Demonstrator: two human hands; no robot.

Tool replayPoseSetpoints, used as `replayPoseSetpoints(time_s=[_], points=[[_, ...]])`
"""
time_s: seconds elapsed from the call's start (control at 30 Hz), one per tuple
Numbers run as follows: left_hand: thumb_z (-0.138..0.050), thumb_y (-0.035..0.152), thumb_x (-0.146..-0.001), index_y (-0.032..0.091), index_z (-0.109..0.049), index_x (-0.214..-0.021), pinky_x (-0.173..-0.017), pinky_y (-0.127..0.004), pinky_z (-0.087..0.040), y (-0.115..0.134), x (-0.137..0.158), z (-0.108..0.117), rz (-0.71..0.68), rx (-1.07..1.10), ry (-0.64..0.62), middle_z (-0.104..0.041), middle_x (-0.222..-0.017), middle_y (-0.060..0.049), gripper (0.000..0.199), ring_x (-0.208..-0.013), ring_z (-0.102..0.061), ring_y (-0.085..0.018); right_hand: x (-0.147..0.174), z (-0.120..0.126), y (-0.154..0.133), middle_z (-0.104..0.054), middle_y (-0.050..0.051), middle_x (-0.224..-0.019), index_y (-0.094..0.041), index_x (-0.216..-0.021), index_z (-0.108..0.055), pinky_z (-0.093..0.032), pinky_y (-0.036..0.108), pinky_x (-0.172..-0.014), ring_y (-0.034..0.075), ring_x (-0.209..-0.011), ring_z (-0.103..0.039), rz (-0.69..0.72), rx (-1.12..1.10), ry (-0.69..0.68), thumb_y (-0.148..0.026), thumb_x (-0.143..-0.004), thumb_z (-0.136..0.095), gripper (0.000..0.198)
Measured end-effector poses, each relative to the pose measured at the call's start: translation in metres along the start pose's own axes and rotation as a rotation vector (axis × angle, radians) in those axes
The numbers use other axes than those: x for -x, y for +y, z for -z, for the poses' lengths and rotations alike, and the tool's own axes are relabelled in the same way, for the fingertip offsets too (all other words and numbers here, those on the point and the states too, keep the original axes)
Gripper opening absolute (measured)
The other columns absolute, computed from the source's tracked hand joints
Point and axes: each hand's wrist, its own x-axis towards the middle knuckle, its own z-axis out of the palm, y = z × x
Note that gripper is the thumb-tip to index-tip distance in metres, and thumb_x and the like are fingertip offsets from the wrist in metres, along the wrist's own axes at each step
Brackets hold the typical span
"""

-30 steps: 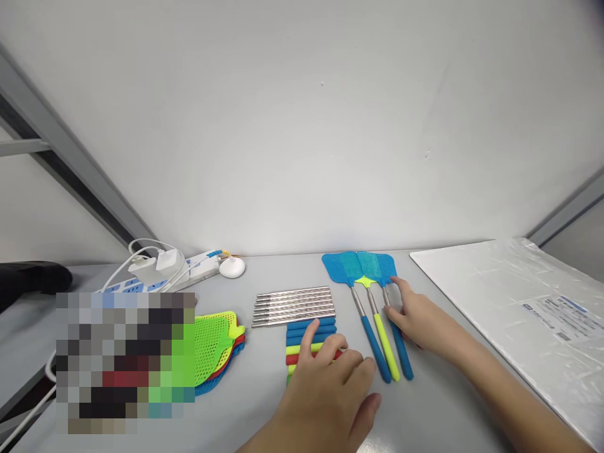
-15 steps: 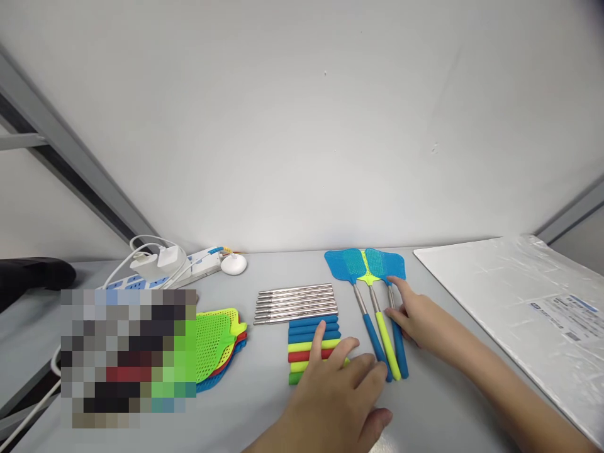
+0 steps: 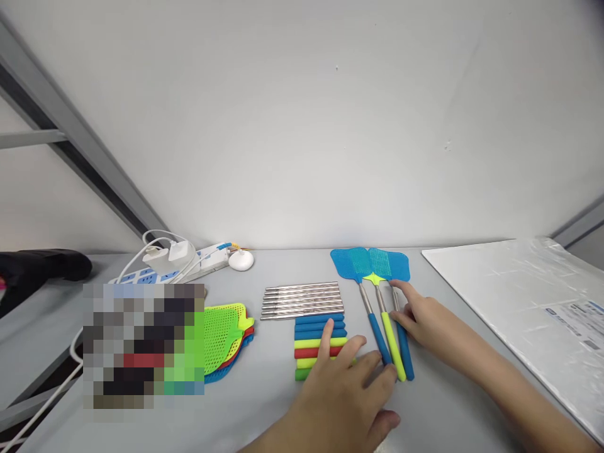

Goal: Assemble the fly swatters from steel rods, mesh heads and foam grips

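My left hand (image 3: 337, 393) spreads its fingers, palm down, over the row of coloured handle sleeves (image 3: 314, 345), partly covering them. Its index fingertip is at the blue ones. My right hand (image 3: 422, 318) reaches in from the right, index finger and thumb apart, beside the neck of the rightmost blue fly swatter (image 3: 404, 343); the index tip is at its head. Left of that lie a yellow fly swatter (image 3: 392, 346) and another blue fly swatter (image 3: 379, 340), heads overlapping near the wall. A stack of silver metal rods (image 3: 304, 301) lies above the sleeves.
Loose swatter heads (image 3: 221, 336) in green, yellow, red and blue are piled at left, beside a pixelated area. Behind them sit a power strip (image 3: 207, 259) with white plugs and cables, and a round white device (image 3: 241, 260). A plastic-wrapped white board (image 3: 509, 283) lies at right.
The rightmost blue swatter's head has shifted left against the other blue head, covering the yellow strip between them. My left hand stays over the sleeves. The view has turned slightly left.
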Motion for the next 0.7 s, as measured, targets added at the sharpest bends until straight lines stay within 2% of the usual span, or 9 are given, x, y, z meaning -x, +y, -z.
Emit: replayPoseSetpoints(time_s=[0.13,0.23,0.33,0.4,0.47,0.53,0.63,0.7], points=[[-0.047,0.052,-0.095,0.027,-0.056,-0.124,-0.117,-0.056,-0.007,-0.002,0.002,0.001,-0.021,-0.026,0.051,-0.069,-0.116,0.001,0.039,-0.118,-0.052,-0.022,0.001,0.002,0.004,-0.061,0.0,-0.065,-0.019,-0.143,-0.033,-0.036,0.029,-0.056,0.023,-0.062,-0.06,0.017,-0.006,0.009,-0.037,-0.093,-0.039,0.053],[-0.046,0.049,-0.096,0.025,-0.059,-0.117,-0.118,-0.055,-0.007,-0.004,0.003,0.007,-0.025,-0.015,0.075,-0.07,-0.111,0.001,0.034,-0.115,-0.053,-0.021,0.001,0.006,0.004,-0.066,0.002,-0.071,-0.023,-0.135,-0.044,-0.041,0.031,-0.059,0.024,-0.066,-0.063,0.019,-0.022,0.061,-0.038,-0.095,-0.036,0.044],[-0.048,0.045,-0.096,0.023,-0.062,-0.104,-0.117,-0.054,-0.011,-0.005,0.004,0.014,0.0,0.009,0.081,-0.071,-0.099,0.001,0.027,-0.108,-0.056,-0.02,0.0,0.008,0.002,-0.072,0.005,-0.089,-0.024,-0.119,-0.058,-0.046,0.033,-0.068,0.024,-0.081,-0.067,0.039,-0.018,0.162,-0.038,-0.096,-0.034,0.036],[-0.048,0.043,-0.096,0.023,-0.062,-0.099,-0.116,-0.053,-0.014,-0.005,0.005,0.016,0.017,0.018,0.077,-0.07,-0.095,0.001,0.025,-0.105,-0.056,-0.02,0.0,0.007,0.0,-0.071,0.006,-0.103,-0.024,-0.113,-0.061,-0.048,0.033,-0.076,0.024,-0.093,-0.067,0.088,-0.021,0.218,-0.035,-0.096,-0.033,0.035],[-0.045,0.044,-0.097,0.023,-0.062,-0.104,-0.116,-0.053,-0.014,-0.004,0.004,0.016,0.021,0.011,0.078,-0.069,-0.099,0.001,0.027,-0.107,-0.055,-0.02,-0.002,0.004,0.001,-0.068,0.007,-0.111,-0.024,-0.112,-0.062,-0.048,0.034,-0.08,0.023,-0.095,-0.066,0.143,-0.018,0.245,-0.034,-0.096,-0.032,0.035],[-0.041,0.047,-0.098,0.024,-0.058,-0.118,-0.116,-0.054,-0.014,-0.002,0.002,0.014,0.01,-0.037,0.064,-0.067,-0.112,-0.002,0.035,-0.112,-0.053,-0.022,-0.003,0.001,0.004,-0.065,0.007,-0.111,-0.024,-0.113,-0.061,-0.048,0.035,-0.077,0.022,-0.087,-0.066,0.178,0.005,0.252,-0.033,-0.096,-0.033,0.034],[-0.035,0.053,-0.098,0.023,-0.045,-0.138,-0.113,-0.057,-0.018,0.001,-0.002,0.009,0.003,-0.156,0.009,-0.055,-0.137,-0.011,0.052,-0.127,-0.044,-0.027,-0.005,0.0,0.01,-0.063,0.006,-0.108,-0.025,-0.113,-0.061,-0.048,0.035,-0.073,0.019,-0.077,-0.064,0.2,0.035,0.266,-0.034,-0.095,-0.036,0.032],[-0.032,0.058,-0.097,0.023,-0.04,-0.144,-0.112,-0.058,-0.019,0.002,-0.005,0.004,0.017,-0.209,-0.022,-0.047,-0.145,-0.014,0.059,-0.135,-0.038,-0.028,-0.005,0.001,0.012,-0.063,0.006,-0.107,-0.024,-0.112,-0.061,-0.048,0.034,-0.072,0.019,-0.077,-0.064,0.207,0.033,0.265,-0.034,-0.095,-0.038,0.031]])
